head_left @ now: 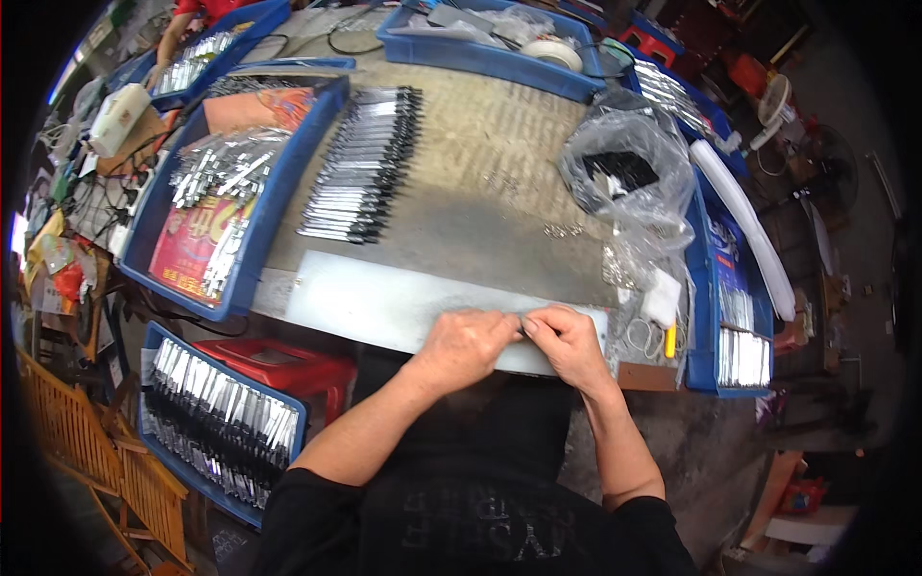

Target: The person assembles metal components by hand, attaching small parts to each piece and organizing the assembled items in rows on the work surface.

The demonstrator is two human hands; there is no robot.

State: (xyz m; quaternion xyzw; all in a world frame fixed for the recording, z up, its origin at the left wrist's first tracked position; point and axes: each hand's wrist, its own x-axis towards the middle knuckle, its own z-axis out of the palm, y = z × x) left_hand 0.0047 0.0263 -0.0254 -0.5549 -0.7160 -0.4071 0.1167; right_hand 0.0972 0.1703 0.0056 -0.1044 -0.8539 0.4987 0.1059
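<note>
Over the near edge of a pale flat board (375,300), my left hand (468,346) and my right hand (570,344) meet. Both are closed, fingertips pinched together around a small dark piece (523,327). Most of that piece is hidden by the fingers, so its kind does not show. Beyond the board, a long row of slim silver pieces with black ends (360,163) lies side by side on the worn table (461,216). Small metal parts (564,230) are scattered to the right of the row, near a clear plastic bag (624,158) with black contents.
A blue tray of silver pieces (252,259) stands at left; another blue tray (725,377) is at right. Below left, a blue crate (298,437) of similar pieces sits beside a red stool (331,370). A yellow-handled tool (670,341) lies near the right corner. Another person's arm (173,38) shows far left.
</note>
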